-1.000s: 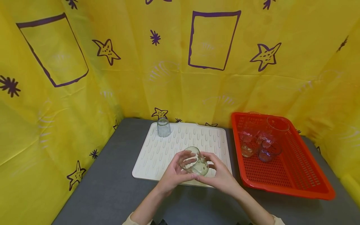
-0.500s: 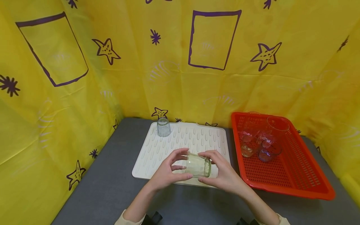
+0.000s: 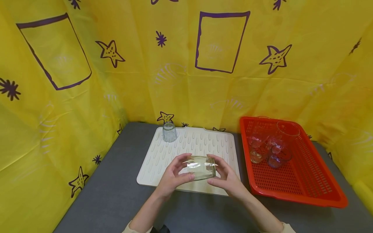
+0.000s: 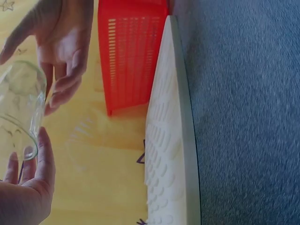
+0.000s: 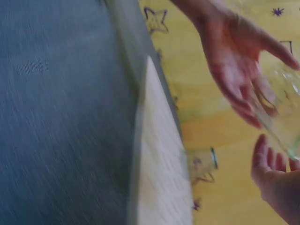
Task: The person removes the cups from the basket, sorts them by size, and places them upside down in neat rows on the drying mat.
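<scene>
In the head view a clear, faintly greenish drinking glass (image 3: pixel 201 169) lies sideways between my two hands, above the near part of a white ribbed drying mat (image 3: pixel 180 152). My left hand (image 3: pixel 172 177) grips its left end, thumb on the near side and fingers behind. At the other end my right hand (image 3: pixel 228 178) holds it in the same way. Both wrist views show the glass (image 4: pixel 21 96) raised off the mat, fingers at its ends. A second glass (image 3: pixel 169 132) stands upside down on the mat's far left corner.
A red plastic basket (image 3: pixel 294 197) stands right of the mat, with several glasses (image 3: pixel 279 157) grouped toward its far left. Dark grey cloth (image 3: pixel 107 194) covers the table. Yellow patterned fabric (image 3: pixel 186 94) hangs behind and at the sides.
The glass has been turned between my hands, from its mouth tilted up toward the head camera to lying sideways. Both hands have shifted their grip on it. Basket and mat are unchanged.
</scene>
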`<state>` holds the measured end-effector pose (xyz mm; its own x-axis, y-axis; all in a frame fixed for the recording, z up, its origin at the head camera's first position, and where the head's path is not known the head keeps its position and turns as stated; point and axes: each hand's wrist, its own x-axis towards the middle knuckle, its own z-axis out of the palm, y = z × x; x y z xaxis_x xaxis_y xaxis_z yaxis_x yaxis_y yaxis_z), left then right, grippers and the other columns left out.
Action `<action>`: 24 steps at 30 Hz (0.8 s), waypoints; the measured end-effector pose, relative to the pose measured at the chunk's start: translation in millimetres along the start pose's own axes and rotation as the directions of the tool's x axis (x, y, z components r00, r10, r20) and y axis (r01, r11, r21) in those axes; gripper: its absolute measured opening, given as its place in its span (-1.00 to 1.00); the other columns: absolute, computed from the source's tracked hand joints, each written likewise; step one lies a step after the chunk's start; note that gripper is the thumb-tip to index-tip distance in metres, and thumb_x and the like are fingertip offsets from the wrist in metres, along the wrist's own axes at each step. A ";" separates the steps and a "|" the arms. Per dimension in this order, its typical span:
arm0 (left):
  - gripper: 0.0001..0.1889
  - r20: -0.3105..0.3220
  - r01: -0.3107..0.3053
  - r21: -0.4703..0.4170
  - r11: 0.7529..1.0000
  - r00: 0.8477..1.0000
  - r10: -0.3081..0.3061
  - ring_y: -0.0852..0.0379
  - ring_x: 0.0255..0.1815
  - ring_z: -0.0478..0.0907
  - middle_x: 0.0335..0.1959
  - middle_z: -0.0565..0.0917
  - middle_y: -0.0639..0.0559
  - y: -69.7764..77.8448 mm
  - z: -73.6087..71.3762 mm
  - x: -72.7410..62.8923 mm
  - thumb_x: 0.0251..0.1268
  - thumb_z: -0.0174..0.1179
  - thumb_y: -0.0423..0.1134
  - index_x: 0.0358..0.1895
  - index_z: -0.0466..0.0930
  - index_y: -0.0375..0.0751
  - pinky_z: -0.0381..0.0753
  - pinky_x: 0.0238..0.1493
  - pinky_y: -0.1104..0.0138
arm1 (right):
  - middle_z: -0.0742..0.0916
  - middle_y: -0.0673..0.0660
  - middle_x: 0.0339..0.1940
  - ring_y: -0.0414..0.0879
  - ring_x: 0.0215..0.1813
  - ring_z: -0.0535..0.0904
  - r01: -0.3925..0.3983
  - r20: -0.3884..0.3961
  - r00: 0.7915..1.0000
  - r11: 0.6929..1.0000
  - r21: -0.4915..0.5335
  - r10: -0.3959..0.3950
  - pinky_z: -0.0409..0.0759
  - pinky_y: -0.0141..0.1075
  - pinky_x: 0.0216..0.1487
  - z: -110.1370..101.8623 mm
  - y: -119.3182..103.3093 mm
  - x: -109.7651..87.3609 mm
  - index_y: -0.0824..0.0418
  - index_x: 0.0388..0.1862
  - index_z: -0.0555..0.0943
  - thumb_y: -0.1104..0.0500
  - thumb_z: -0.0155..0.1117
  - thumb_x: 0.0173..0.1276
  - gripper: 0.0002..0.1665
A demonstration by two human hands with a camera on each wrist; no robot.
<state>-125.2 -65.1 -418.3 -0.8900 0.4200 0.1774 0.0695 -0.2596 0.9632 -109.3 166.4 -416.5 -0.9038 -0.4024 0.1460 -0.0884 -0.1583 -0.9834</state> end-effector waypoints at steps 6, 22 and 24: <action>-0.28 -0.037 -0.008 -0.068 0.998 0.999 0.006 -0.06 0.24 0.37 0.26 0.38 -0.15 0.0 4.7 -0.4 0.14 0.34 -0.38 0.38 0.23 -0.28 0.60 0.01 0.25 | 0.34 0.24 0.38 0.03 0.31 0.40 -0.090 0.004 0.996 0.955 0.284 0.093 0.44 -0.20 0.25 10.3 3.7 1.3 0.37 0.52 -0.06 0.33 0.18 0.37 -0.11; -0.22 -0.116 0.044 0.123 0.991 0.993 -0.029 -0.19 0.41 0.24 0.40 0.30 -0.18 -4.5 -24.0 -0.4 0.16 0.35 -0.36 0.44 0.17 -0.19 0.31 0.34 0.10 | 0.28 0.40 0.40 0.01 0.22 0.46 -0.132 -0.143 0.971 0.932 0.338 0.190 0.48 -0.25 0.20 16.6 13.3 26.6 0.38 0.51 -0.01 0.36 0.12 0.37 -0.17; -0.22 -0.184 0.052 0.196 0.979 0.983 -0.016 -0.18 0.41 0.26 0.39 0.33 -0.16 -5.7 -37.6 0.1 0.15 0.37 -0.36 0.43 0.19 -0.19 0.26 0.36 0.05 | 0.32 0.40 0.37 -0.02 0.15 0.50 -0.129 -0.196 0.960 0.939 0.318 0.198 0.52 -0.28 0.16 15.0 14.7 35.5 0.37 0.50 0.06 0.36 0.15 0.35 -0.20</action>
<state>-142.6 -96.4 -431.3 -0.9586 0.2571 0.1221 0.1098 -0.0616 0.9920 -136.4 136.2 -424.2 -0.9676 -0.2409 -0.0755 0.1665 -0.3842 -0.9081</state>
